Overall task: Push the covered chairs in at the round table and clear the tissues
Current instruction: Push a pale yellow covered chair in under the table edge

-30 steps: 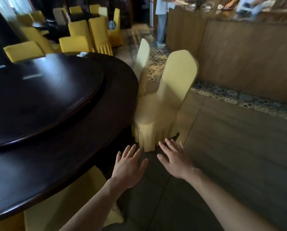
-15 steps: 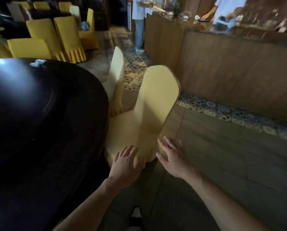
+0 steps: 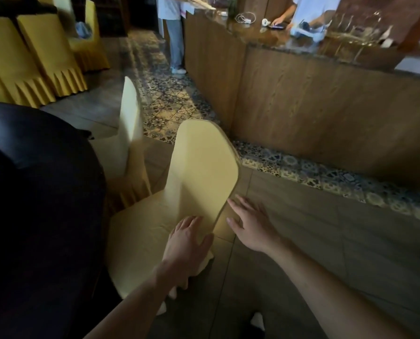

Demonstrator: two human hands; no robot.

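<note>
Nearest covered chair (image 3: 179, 211) sits at the round table (image 3: 33, 192) edge, seat partly under the rim; legs hidden by the cover. Left hand (image 3: 187, 243) flat on the seat corner, fingers straight, slightly spread. Right hand (image 3: 249, 225) just behind the backrest edge, fingers extended; contact unclear. Second chair (image 3: 128, 133) beyond, blurred. No tissues discernible.

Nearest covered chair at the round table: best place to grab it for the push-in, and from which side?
Probably the backrest of the nearest covered chair, one hand on each side edge, coming from behind. The back is a flat upright panel facing away from the round table; the left hand and right hand already flank it.
</note>
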